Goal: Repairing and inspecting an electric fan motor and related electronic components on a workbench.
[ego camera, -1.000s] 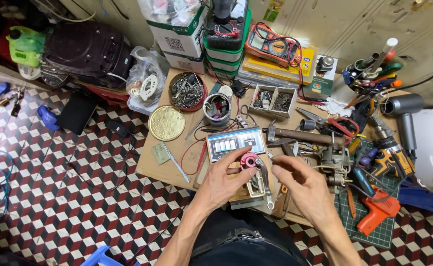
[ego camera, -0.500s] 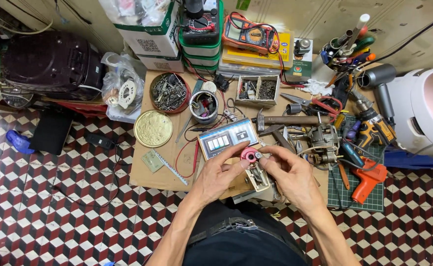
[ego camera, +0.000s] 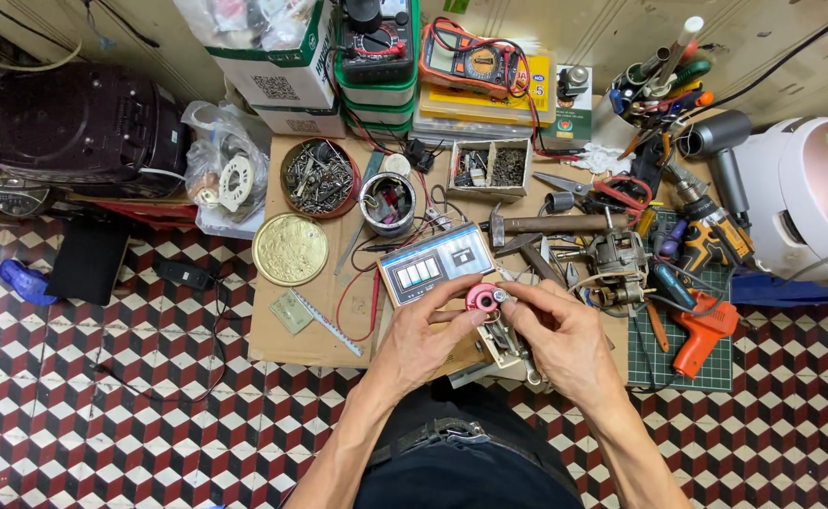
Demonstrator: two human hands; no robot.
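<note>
Both sets of fingers are pinched on a small pink round part (ego camera: 481, 298): the left hand (ego camera: 425, 337) grips its rim, and the right hand (ego camera: 565, 339) has fingertips closed on the little metal bit at its centre. It's held just above the counter (ego camera: 286, 341), right next to a blue-faced meter box (ego camera: 430, 266), with a gold tin lid (ego camera: 289, 249) off to the left.

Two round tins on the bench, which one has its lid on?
The gold tin, left of the meter box: flat embossed lid on. The red-rimmed tin behind it is open, full of screws.
</note>
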